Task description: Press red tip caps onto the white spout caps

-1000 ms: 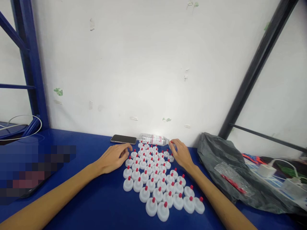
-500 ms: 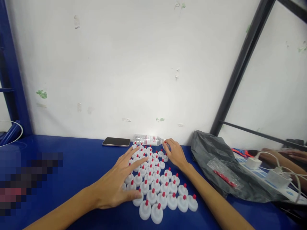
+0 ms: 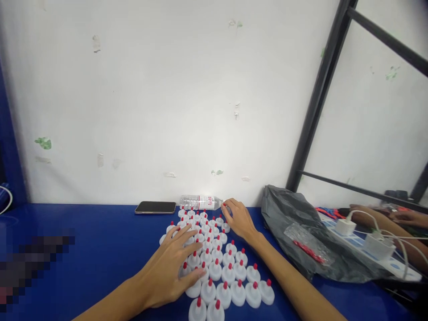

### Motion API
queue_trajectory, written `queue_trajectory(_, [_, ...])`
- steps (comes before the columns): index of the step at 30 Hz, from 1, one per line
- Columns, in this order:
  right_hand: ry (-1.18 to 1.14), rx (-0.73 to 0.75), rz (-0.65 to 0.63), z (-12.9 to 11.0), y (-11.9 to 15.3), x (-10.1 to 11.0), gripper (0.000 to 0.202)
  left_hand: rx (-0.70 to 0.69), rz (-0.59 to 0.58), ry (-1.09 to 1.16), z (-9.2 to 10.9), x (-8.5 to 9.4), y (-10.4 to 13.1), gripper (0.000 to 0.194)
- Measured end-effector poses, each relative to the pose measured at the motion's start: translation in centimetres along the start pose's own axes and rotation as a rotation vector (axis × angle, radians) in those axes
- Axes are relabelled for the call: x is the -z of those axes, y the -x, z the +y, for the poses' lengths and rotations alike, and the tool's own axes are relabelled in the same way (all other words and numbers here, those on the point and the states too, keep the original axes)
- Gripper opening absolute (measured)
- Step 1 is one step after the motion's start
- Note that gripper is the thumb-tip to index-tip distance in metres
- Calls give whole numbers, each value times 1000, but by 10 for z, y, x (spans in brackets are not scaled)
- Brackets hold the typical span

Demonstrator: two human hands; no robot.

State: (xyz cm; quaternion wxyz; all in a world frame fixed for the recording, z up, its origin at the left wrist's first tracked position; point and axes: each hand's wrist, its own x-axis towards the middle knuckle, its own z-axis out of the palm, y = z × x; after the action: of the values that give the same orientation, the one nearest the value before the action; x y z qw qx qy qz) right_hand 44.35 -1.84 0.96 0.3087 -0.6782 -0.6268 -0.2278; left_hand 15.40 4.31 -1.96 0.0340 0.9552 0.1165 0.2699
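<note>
Many white round caps with red tips [image 3: 216, 269] stand upright, packed together on the blue table [image 3: 110, 249]. My left hand [image 3: 172, 263] lies spread over the left side of the group, fingers apart, touching some caps. At the back right of the group, my right hand [image 3: 239, 218] has its fingers bent together round a small piece with a red tip, mostly hidden by the fingers. A clear plastic bottle [image 3: 200, 202] with a white and red label lies on its side behind the caps, its neck close to my right fingertips.
Left of the bottle lies a dark phone [image 3: 155, 207]. On the right are a grey plastic bag [image 3: 284, 223], a clear packet with red pieces [image 3: 309, 249] and a power strip with white chargers [image 3: 377, 245]. Another person's arm shows at the far right.
The view has shifted slightly. My left hand has moved a little back toward me over the caps, uncovering some at the far left. My right hand remains by the bottle neck.
</note>
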Motion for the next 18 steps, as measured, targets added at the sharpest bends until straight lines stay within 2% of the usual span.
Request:
queue_trajectory(6, [29, 16, -5, 2, 0, -1, 19, -58, 9, 4, 3, -8, -19, 40])
queue_trajectory(11, [54, 3, 3, 5, 0, 1, 17, -120, 94, 17, 4, 3, -14, 37])
queue_trajectory(15, [63, -7, 5, 6, -1, 4, 18, -326, 156, 37, 11, 10, -5, 48])
queue_trajectory(18, [64, -9, 5, 7, -2, 6, 18, -532, 246, -42, 27, -2, -4, 49])
